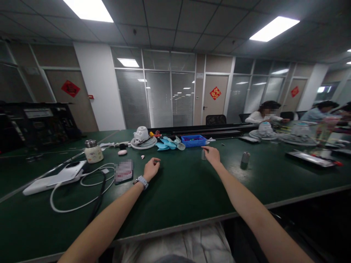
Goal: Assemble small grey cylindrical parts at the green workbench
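My right hand has its fingers closed at the top of a small grey cylinder, which stands upright on the green table. A second grey cylinder stands to the right of that hand, apart from it. My left hand, with a watch on the wrist, is low over the table with its fingers loosely curled and apart, holding nothing. Beyond the hands are a blue basket of small parts, light-blue fan blades and a white fan body with its grille.
To the left are a cream flask, a white device with looped cable, and a dark-edged card. Black bars run along the back. A tray lies at right; other people sit across the table.
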